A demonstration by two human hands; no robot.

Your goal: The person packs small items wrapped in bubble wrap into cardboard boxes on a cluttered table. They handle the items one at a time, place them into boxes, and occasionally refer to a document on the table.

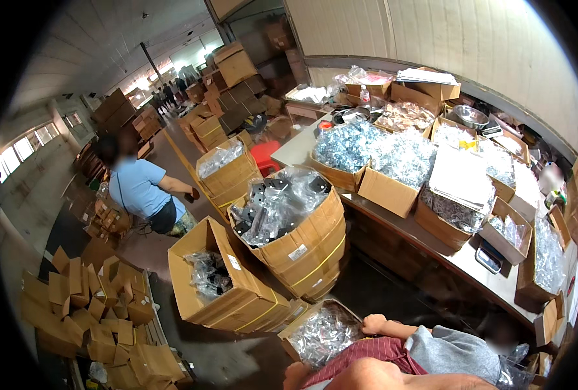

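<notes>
At the bottom centre, a small open cardboard box (289, 346) is filled with small clear plastic bags (323, 333); what is inside the bags is too small to make out. My right hand (374, 324) is closed on the box's right edge, fingers curled inward. Low at the box's near left corner is my left hand (295, 373), closed against the cardboard and partly cut off by the lower edge. Between my arms shows a dark red striped apron (383, 354), with a grey sleeve (454, 351) on the right.
Ahead stand a tall strapped carton (315, 250) of bagged black parts and an open carton (253, 289) beside it. A long table (396, 224) on the right bears several boxes of bagged parts. Flattened boxes (100, 312) heap at left. A co-worker (139, 185) stands beyond.
</notes>
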